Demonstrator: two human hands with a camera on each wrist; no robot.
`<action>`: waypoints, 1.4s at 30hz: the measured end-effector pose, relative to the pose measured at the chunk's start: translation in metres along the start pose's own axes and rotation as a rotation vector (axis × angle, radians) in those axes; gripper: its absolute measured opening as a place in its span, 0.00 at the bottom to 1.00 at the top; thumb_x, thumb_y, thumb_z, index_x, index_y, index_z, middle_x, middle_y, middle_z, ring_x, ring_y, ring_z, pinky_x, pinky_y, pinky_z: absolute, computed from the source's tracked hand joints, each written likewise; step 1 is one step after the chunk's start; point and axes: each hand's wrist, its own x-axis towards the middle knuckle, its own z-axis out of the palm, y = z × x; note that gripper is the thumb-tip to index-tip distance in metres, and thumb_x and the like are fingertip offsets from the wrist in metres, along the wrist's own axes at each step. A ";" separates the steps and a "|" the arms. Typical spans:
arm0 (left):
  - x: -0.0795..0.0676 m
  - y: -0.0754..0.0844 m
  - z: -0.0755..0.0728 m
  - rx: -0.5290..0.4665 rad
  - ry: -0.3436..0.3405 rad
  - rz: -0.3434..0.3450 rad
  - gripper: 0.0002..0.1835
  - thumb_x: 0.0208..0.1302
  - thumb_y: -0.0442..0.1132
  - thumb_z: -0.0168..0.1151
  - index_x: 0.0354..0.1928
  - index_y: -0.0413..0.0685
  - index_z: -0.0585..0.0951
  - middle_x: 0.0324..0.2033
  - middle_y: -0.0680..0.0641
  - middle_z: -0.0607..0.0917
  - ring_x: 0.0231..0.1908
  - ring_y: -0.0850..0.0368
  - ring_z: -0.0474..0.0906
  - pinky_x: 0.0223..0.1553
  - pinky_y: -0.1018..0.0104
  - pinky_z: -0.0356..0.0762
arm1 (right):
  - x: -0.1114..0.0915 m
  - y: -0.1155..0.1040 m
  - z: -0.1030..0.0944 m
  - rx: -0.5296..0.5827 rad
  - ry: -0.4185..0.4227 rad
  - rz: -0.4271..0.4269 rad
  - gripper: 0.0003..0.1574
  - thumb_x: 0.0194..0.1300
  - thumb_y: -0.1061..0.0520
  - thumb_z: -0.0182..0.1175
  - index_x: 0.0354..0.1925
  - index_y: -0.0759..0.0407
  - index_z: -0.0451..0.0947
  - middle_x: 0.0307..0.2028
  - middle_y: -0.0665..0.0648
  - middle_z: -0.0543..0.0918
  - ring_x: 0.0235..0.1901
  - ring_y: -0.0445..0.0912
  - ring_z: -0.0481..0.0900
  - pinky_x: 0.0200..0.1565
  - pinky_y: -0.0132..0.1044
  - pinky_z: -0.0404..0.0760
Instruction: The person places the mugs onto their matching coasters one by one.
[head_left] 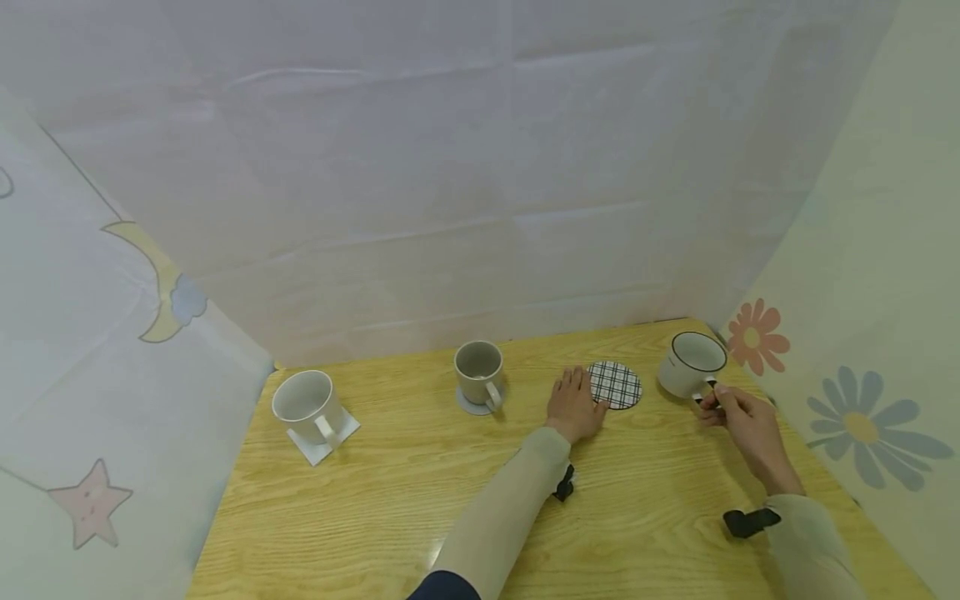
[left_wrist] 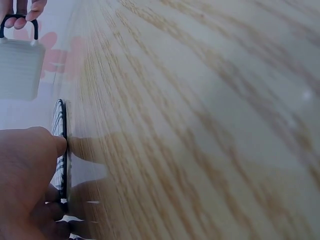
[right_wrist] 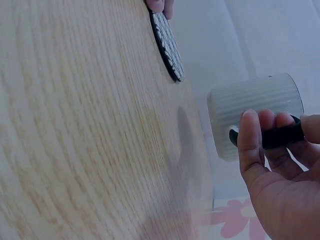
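Observation:
My right hand (head_left: 750,421) grips the black handle of a white mug (head_left: 686,375) with a dark rim. The right wrist view shows the mug's ribbed side (right_wrist: 250,102) raised off the table, fingers around the handle. My left hand (head_left: 576,408) lies low on the table with its fingers spread, thumb and forefinger at the edge of a round black-and-white plaid coaster (head_left: 615,385). Seen edge-on in the left wrist view, the coaster (left_wrist: 61,117) lies flat, with the thumb against its rim. The mug is to the right of this coaster.
A grey-beige mug (head_left: 478,372) stands on a round grey coaster (head_left: 474,406) at the back middle. Farther left, a white mug (head_left: 306,407) sits on a square white coaster (head_left: 318,452). Fabric walls border the wooden table (head_left: 360,517) at the back and sides.

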 end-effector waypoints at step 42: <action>-0.010 0.002 -0.011 -0.012 0.014 -0.004 0.41 0.83 0.66 0.41 0.87 0.55 0.51 0.86 0.54 0.52 0.85 0.56 0.47 0.84 0.62 0.50 | 0.002 -0.013 0.023 0.006 -0.002 -0.066 0.35 0.87 0.45 0.47 0.51 0.79 0.79 0.36 0.46 0.88 0.34 0.42 0.88 0.36 0.33 0.89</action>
